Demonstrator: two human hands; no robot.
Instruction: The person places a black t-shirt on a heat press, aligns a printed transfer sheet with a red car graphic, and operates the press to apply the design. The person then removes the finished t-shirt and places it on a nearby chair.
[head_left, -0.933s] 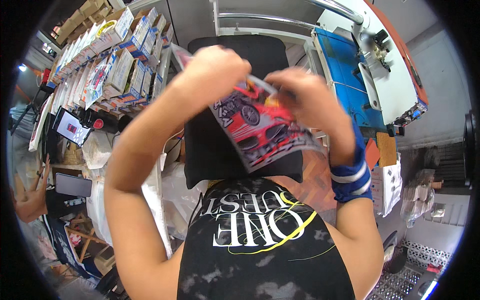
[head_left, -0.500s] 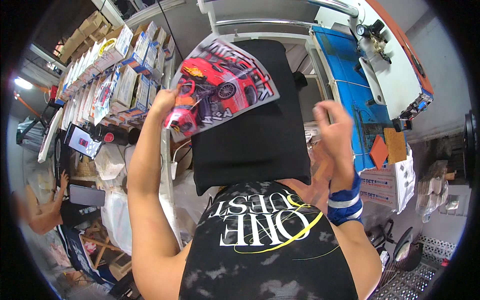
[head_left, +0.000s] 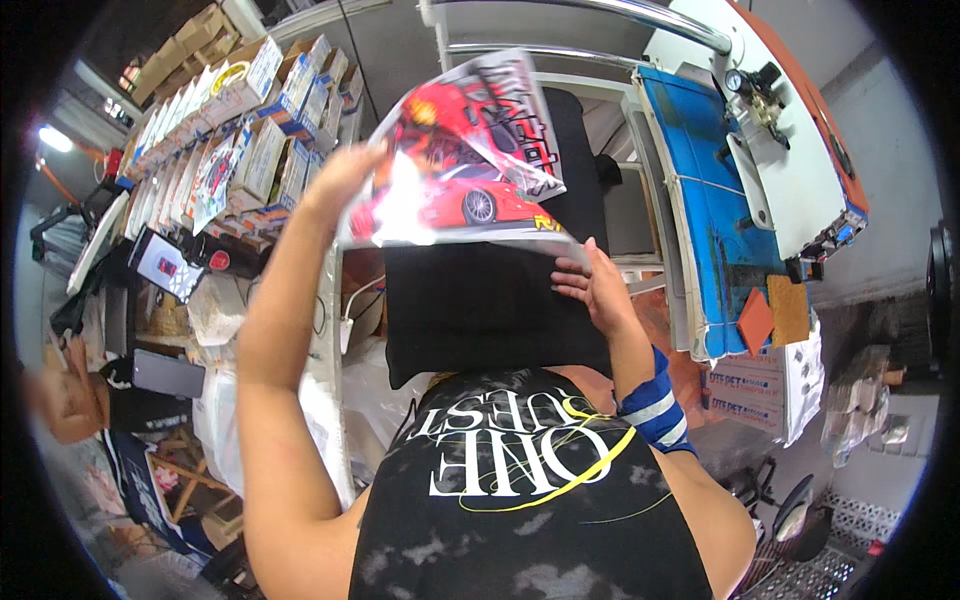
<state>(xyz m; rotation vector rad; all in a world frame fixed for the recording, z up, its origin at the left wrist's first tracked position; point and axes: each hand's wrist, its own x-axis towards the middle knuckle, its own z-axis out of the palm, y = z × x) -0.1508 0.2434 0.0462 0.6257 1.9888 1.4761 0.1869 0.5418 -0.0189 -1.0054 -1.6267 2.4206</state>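
A glossy printed film [head_left: 460,170] with red cars, a flame shape and black lettering is raised over a black padded board [head_left: 480,310]. My left hand [head_left: 345,170] grips the film at its left edge. My right hand [head_left: 595,285] is at the film's lower right corner with fingers spread, its thumb at or very near the edge; whether it touches cannot be made out. A bright glare hides part of the print.
Stacked narrow boxes [head_left: 260,165], a tablet [head_left: 160,265] and a phone [head_left: 165,375] are at left, beside a co-worker's arm [head_left: 75,400]. A press with a blue bed [head_left: 705,220], gauge and rail stands at right, with orange and cork pieces [head_left: 788,310] on its corner.
The film has turned, and its lower right corner has swung down toward my right hand. My right hand has moved left and down. My left hand has risen slightly.
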